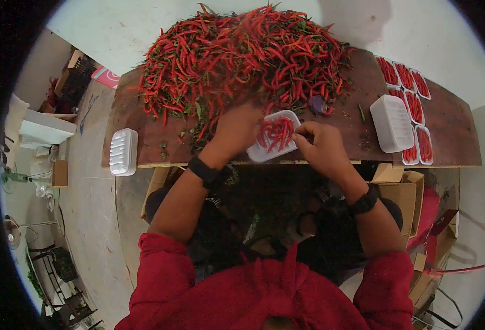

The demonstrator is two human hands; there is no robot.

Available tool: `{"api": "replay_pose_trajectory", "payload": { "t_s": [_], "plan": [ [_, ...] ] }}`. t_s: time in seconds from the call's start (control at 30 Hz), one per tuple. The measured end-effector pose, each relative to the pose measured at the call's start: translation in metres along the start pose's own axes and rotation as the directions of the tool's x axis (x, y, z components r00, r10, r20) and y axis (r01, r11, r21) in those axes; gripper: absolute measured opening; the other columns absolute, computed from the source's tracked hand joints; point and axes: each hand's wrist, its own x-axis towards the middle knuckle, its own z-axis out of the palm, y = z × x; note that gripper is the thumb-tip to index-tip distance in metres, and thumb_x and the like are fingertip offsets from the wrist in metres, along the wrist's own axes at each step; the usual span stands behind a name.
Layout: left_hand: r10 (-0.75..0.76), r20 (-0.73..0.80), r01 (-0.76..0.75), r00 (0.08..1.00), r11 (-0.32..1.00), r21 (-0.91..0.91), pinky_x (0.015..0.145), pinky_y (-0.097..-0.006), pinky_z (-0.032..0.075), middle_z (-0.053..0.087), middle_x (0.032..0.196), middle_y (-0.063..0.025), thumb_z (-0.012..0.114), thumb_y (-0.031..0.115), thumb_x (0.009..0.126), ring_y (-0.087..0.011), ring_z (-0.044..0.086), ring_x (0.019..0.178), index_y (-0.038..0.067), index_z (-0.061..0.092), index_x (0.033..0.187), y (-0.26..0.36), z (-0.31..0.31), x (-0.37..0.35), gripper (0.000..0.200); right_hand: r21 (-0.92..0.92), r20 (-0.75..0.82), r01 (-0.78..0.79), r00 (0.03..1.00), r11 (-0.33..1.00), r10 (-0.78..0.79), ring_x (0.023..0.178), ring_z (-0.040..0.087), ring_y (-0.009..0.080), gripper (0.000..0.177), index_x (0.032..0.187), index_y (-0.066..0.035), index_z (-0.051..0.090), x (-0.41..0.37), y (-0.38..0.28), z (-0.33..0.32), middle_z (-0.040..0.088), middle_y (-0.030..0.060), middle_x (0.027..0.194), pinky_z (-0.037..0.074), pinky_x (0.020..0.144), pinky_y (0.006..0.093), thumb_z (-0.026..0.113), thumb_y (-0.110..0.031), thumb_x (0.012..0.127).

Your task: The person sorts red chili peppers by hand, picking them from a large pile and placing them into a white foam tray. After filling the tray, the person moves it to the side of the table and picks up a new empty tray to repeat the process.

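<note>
Head cam | L hand (241,125) blurred | R hand (322,144) by chili tray (262,154) | both grips: can't tell

The person wears a plain deep-red top (209,305), its left sleeve (162,275) and right sleeve (385,283) loose and creased, both stopping around the elbow. At the near middle sits a knot (278,289) of the same red cloth, with narrow, pointed ends (291,261) sticking up. Black bands circle the left wrist (205,171) and right wrist (364,201), each with a broader, thicker part, and dark cloth (336,242) covers the legs.
</note>
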Motion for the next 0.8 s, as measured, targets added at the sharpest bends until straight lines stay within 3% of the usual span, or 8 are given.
{"api": "replay_pose_trajectory", "payload": {
  "t_s": [0.53, 0.6, 0.73, 0.8],
  "plan": [
    [0.014, -0.036, -0.015, 0.999, 1.0, -0.02, 0.07, -0.0423, 0.048, 0.057, 0.085, -0.0135, 0.058, 0.012, 0.076, -0.0339, 0.057, 0.083, 0.007, 0.061, 0.089, -0.006, -0.008, 0.002, 0.014, 0.048, 0.009, -0.004, 1.0, 0.999, 0.004, 0.066, 0.063, 0.0221, 0.018, 0.087, 0.002, 0.063, 0.003, -0.004, -0.001, 0.064, 0.0162, 0.075, 0.047, 0.063, 0.0325, 0.062, -0.013, 0.079],
    [0.044, -0.18, -0.049, 0.983, 0.999, -0.019, 0.072, -0.0415, 0.048, 0.059, 0.087, -0.0135, 0.058, 0.011, 0.076, -0.0334, 0.058, 0.083, 0.006, 0.062, 0.09, -0.019, -0.016, -0.002, 0.016, 0.071, 0.013, 0.004, 1.0, 0.997, -0.005, 0.067, 0.063, 0.0222, 0.018, 0.087, 0.002, 0.063, 0.005, -0.007, -0.001, 0.064, 0.0162, 0.076, 0.047, 0.063, 0.0326, 0.062, -0.013, 0.079],
    [-0.134, -0.129, 0.14, 0.983, 0.99, 0.037, 0.074, -0.0408, 0.048, 0.061, 0.088, -0.0137, 0.058, 0.013, 0.076, -0.0331, 0.059, 0.083, 0.006, 0.062, 0.091, -0.044, -0.042, -0.016, 0.017, 0.044, -0.029, 0.051, 0.998, 0.998, -0.049, 0.068, 0.062, 0.0198, 0.018, 0.088, 0.002, 0.063, 0.006, -0.006, 0.004, 0.064, 0.0155, 0.075, 0.047, 0.063, 0.0316, 0.062, -0.013, 0.079],
    [-0.141, -0.275, 0.14, 0.951, 0.99, -0.024, 0.072, -0.0443, 0.047, 0.061, 0.087, -0.0161, 0.055, 0.02, 0.077, -0.0346, 0.058, 0.082, 0.008, 0.063, 0.087, -0.064, -0.047, -0.027, 0.017, 0.023, -0.047, 0.078, 0.996, 0.997, -0.077, 0.067, 0.062, 0.0179, 0.018, 0.087, 0.003, 0.063, 0.007, -0.006, 0.005, 0.064, 0.0148, 0.075, 0.047, 0.063, 0.0309, 0.063, -0.013, 0.079]
  ]
}}
